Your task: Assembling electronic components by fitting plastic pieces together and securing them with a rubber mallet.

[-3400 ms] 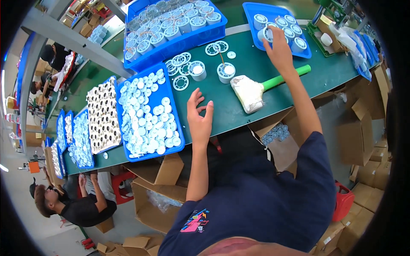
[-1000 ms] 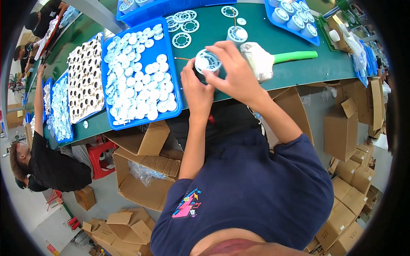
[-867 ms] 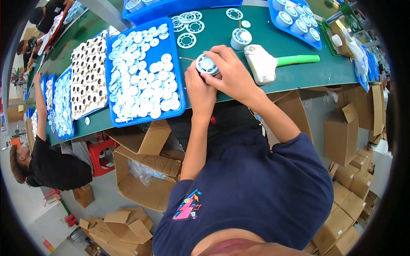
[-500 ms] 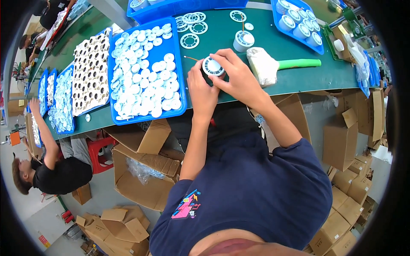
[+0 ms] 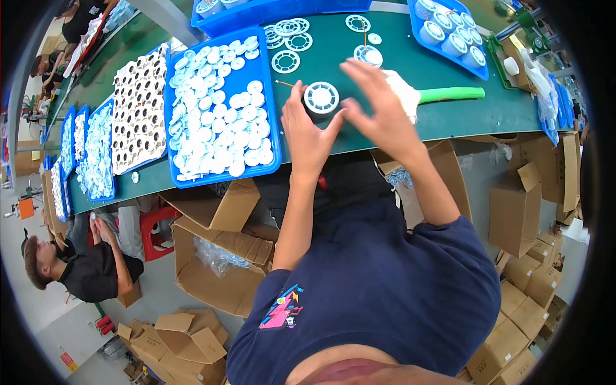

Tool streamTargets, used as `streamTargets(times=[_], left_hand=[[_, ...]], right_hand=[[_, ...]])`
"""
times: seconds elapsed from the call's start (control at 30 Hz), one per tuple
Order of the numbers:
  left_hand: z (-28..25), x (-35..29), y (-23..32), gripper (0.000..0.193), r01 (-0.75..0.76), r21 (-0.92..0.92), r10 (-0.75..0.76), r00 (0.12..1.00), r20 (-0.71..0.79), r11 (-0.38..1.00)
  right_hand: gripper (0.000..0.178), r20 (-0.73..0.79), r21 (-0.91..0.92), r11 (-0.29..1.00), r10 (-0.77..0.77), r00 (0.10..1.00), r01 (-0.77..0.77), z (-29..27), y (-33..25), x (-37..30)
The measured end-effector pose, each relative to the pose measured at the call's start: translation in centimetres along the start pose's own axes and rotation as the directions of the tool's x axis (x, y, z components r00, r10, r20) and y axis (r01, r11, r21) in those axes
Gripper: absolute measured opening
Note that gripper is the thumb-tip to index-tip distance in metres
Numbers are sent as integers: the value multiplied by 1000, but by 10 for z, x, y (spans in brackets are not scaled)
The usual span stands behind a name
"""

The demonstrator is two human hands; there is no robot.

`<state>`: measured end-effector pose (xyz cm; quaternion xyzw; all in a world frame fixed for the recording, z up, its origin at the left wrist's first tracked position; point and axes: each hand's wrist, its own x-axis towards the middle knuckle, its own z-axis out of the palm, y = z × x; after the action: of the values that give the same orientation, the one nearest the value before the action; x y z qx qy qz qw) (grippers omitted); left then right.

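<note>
My left hand [image 5: 308,131] curls round the side of a white cylindrical unit [image 5: 321,98] standing on the green bench, its slotted ring and white round cap facing up. A thin wire [image 5: 285,83] sticks out past my left fingers. My right hand [image 5: 385,112] is off the unit, fingers apart with nothing between them. Behind its fingertips stands a second white unit [image 5: 368,55] with an orange wire, its lower part hidden by my hand. Just right of my right hand lies a mallet with a white wrapped head [image 5: 405,96] and green handle [image 5: 452,94].
Loose slotted rings [image 5: 285,61] lie beyond my left hand. To the left, a blue tray [image 5: 274,163] holds several white caps, beside a moulded white tray [image 5: 138,109]. A blue tray of finished-looking units [image 5: 452,45] stands far right. Cardboard boxes [image 5: 215,256] sit below; a co-worker [image 5: 96,269] sits left.
My right hand has let go of the unit, opened and moved right, partly covering the mallet head and second unit. My left hand stays on the unit. The co-worker's raised arm has come down.
</note>
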<state>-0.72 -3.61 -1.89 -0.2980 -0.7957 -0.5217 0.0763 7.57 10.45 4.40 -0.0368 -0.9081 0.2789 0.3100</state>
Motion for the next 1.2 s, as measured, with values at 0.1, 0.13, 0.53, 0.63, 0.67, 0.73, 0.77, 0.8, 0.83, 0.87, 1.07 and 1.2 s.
streamTargets(times=[0.1,0.13,0.53,0.63,0.67,0.73,0.77,0.8,0.83,0.87,1.07,1.2], left_hand=[[-3,1,0,76,20,-109,-20,1000,1,994],[-6,1,-1,73,36,-92,-33,999,33,995],[-4,0,2,65,93,-150,-92,996,10,984],[-5,0,0,64,77,-142,-75,997,17,987],[-5,0,-1,64,68,-142,-66,998,24,988],[-5,-1,-2,64,62,-134,-59,998,26,989],[-4,-1,-3,64,46,-130,-44,999,12,990],[-2,0,-3,63,26,-129,-26,1000,2,991],[-3,0,-3,63,26,-126,-26,1000,8,992],[-4,1,-2,63,44,-132,-43,999,10,990],[-3,2,-4,65,45,-158,-43,999,19,986],[-7,-1,-5,67,68,-162,-65,998,26,984]], right_hand=[[42,-142,-65,979,182,973,-193,-39,19,-10],[42,-125,-91,956,268,955,-280,-47,27,-17],[48,167,-482,876,81,983,10,-75,89,-50],[49,255,-433,899,196,947,-69,-77,88,-47],[48,252,-407,909,209,945,-92,-76,83,-49],[50,170,-355,934,102,980,-36,-70,68,-49],[50,102,-254,959,159,982,-129,-72,53,-43],[50,34,-148,965,225,974,-217,-76,39,-35],[45,48,-68,948,314,948,-311,-81,26,-27],[42,44,-40,941,338,940,-336,-82,18,-21],[36,73,-47,951,307,949,-305,-53,22,-2],[37,288,-336,873,453,844,-353,-55,23,15]])
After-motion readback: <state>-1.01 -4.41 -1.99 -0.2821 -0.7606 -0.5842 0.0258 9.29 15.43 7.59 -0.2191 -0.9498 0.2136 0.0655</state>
